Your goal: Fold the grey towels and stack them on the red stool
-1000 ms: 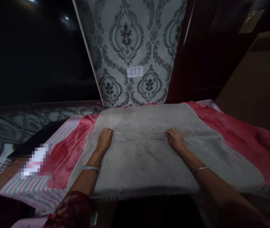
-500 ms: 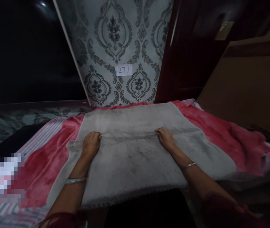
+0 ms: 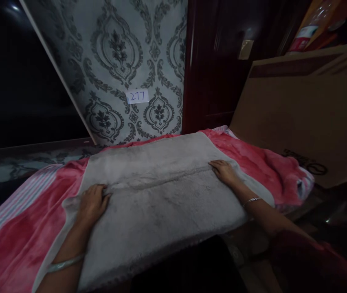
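Note:
A grey fluffy mat lies spread over a pink blanket on a bed. My left hand presses on the mat near its left edge, fingers curled into the pile. On the right side my right hand rests flat, fingers together. A shallow crease runs across the mat between the two hands. Both wrists carry a thin bangle.
A large cardboard box leans at the right of the bed. Behind stand a patterned grey wall with a paper tag reading 277 and a dark red door. A striped sheet shows at the left.
Both hands have slid apart toward the mat's side edges, and a crease has formed between them. The camera has turned to the right, bringing the cardboard box into view.

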`<state>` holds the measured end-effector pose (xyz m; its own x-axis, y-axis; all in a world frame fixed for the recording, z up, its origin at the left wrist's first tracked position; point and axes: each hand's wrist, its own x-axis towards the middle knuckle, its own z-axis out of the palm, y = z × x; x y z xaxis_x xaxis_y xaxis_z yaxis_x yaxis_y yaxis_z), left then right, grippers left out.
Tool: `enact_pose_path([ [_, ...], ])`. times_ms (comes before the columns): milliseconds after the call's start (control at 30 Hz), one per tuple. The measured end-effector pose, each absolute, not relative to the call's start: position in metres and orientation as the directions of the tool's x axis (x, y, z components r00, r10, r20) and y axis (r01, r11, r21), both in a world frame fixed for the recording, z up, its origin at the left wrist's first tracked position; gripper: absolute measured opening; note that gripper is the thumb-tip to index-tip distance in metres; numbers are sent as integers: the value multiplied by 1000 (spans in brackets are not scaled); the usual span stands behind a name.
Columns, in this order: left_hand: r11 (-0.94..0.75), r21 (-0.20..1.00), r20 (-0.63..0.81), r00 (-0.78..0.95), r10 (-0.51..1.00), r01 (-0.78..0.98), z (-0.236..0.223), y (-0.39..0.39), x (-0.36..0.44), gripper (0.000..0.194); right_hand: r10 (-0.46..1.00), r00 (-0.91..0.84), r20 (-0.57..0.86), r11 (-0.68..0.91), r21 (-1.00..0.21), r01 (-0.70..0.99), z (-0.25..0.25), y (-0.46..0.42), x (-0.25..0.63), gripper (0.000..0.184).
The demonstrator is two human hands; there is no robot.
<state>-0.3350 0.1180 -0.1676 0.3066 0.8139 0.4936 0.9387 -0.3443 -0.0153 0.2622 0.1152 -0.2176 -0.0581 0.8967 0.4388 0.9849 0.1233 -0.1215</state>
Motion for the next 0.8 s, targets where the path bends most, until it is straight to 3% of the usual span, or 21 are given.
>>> enact_pose_path([
  [133,-207,-72,490,216,845,976,-167,106,-364,32,893,28,449,36,-131,991,-221,114,284,42],
  [233,-195,-105,491,222,842,975,-167,99,-378,25,889,24,457,34,-119,992,-218,114,287,38],
  [567,-176,-31,581,161,797,984,-141,89,-379,26,874,151,462,-108,-120,987,-197,108,284,37],
  [800,-170,-24,507,158,847,985,-156,79,-390,29,875,10,484,54,-119,991,-201,103,299,35],
])
